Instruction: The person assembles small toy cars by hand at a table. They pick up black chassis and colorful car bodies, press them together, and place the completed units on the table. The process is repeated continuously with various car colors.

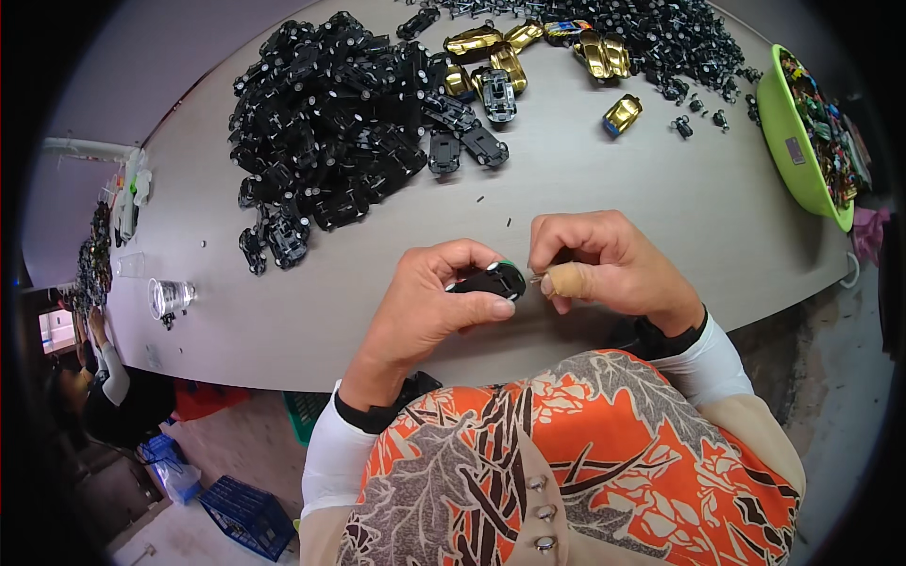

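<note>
My left hand (429,302) grips a small black toy car chassis (491,280) with white wheels, held just above the near edge of the grey table (613,198). My right hand (604,264) is closed right beside it, pinching a tiny metal part (538,278) between thumb and forefinger at the chassis's right end. A tan bandage wraps one right fingertip. Both hands nearly touch each other.
A big heap of black chassis parts (330,123) lies at the back left. Gold toy car bodies (491,52) and more black parts (661,38) lie at the back. A green bowl (793,151) of small parts stands right. A clear cup (170,297) sits at the left edge; another person (109,387) is lower left.
</note>
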`<state>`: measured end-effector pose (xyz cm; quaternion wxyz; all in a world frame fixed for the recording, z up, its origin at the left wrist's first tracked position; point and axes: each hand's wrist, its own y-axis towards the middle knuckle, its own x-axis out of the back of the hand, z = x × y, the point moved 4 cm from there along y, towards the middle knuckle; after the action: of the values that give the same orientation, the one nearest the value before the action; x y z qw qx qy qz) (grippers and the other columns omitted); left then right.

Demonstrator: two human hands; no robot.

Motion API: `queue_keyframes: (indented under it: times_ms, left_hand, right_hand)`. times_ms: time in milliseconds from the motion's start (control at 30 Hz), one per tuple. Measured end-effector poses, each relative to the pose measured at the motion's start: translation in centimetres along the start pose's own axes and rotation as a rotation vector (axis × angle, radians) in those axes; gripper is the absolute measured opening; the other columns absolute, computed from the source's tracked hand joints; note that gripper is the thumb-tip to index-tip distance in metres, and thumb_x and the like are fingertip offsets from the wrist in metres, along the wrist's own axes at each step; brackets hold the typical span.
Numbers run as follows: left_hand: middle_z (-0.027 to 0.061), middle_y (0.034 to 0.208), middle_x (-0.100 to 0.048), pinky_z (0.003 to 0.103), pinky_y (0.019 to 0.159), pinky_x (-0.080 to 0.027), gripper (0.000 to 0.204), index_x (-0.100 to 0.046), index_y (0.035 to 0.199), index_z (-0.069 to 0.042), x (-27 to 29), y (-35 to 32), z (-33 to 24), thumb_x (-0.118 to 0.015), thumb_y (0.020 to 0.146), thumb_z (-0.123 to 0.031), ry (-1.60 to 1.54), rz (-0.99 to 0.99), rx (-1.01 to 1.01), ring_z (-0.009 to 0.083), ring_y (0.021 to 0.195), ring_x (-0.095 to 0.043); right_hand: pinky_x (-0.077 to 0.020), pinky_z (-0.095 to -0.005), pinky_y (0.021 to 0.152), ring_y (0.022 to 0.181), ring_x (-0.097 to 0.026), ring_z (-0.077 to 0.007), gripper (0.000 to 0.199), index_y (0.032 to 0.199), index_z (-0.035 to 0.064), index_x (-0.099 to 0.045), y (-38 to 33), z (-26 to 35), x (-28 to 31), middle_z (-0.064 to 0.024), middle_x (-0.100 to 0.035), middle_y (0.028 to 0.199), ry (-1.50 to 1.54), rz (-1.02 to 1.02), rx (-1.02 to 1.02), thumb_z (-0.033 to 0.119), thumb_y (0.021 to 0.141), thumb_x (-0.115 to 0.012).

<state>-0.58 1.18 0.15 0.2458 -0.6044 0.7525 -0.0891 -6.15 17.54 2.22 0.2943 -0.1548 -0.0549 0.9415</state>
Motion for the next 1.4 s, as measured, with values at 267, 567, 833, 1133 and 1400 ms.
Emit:
queue_keyframes:
  times_ms: [267, 567, 833, 1133, 1400]
  left_hand:
    - [-0.0026, 0.073, -0.058, 0.018, 0.059, -0.041, 0.017, -0.062, 0.087, 0.0, -0.8, -0.1, -0.1, -0.069, 0.072, -0.002, 0.065, 0.06, 0.023, 0.0033, 0.066, -0.051]
    - [-0.0015, 0.073, -0.057, 0.019, 0.056, -0.04, 0.016, -0.06, 0.088, 0.0, -0.9, 0.2, 0.5, -0.065, 0.073, -0.002, 0.224, -0.041, -0.018, 0.0032, 0.065, -0.048]
    - [0.0054, 0.081, -0.059, 0.018, 0.049, -0.042, 0.03, -0.051, 0.104, -0.001, 1.4, 0.6, 0.5, -0.059, 0.075, 0.002, -0.291, -0.18, -0.151, 0.0091, 0.06, -0.053]
    - [0.006, 0.09, -0.06, 0.024, 0.06, -0.049, 0.02, -0.056, 0.1, -0.002, -0.1, 0.1, 1.2, -0.059, 0.083, -0.01, -0.291, -0.049, -0.099, 0.0121, 0.078, -0.059]
    - [0.0002, 0.076, -0.059, 0.018, 0.051, -0.04, 0.015, -0.058, 0.096, -0.001, -0.7, -0.7, 0.6, -0.059, 0.082, -0.007, -0.006, 0.033, -0.044, 0.0042, 0.06, -0.053]
  right_hand:
    - [-0.0409, -0.0229, 0.053, 0.061, -0.052, -0.0085, 0.005, 0.083, 0.0013, -0.057, 0.4, -0.6, -0.3, -0.001, -0.054, 0.075, -0.135, -0.013, -0.118, 0.001, 0.078, -0.059]
    - [-0.0395, -0.0276, 0.057, 0.063, -0.05, -0.0155, 0.012, 0.087, 0.0008, -0.056, 1.2, -2.2, -0.6, -0.0073, -0.055, 0.074, -0.477, -0.144, 0.223, -0.002, 0.076, -0.059]
    - [-0.0368, -0.0181, 0.049, 0.059, -0.047, -0.0031, 0.006, 0.088, 0.0033, -0.056, 0.9, -2.3, -0.4, 0.0035, -0.052, 0.072, 0.015, -0.165, -0.12, 0.001, 0.082, -0.056]
    - [-0.0403, -0.0193, 0.052, 0.063, -0.052, -0.0066, 0.005, 0.085, 0.0, -0.059, 0.6, -0.8, 0.5, -0.0006, -0.053, 0.082, 0.014, -0.183, 0.102, 0.0, 0.081, -0.056]
    - [-0.04, -0.0206, 0.053, 0.061, -0.051, -0.0053, 0.008, 0.086, 0.0002, -0.061, 0.8, -1.0, -0.2, -0.0002, -0.056, 0.076, -0.017, -0.033, -0.026, 0.004, 0.079, -0.059]
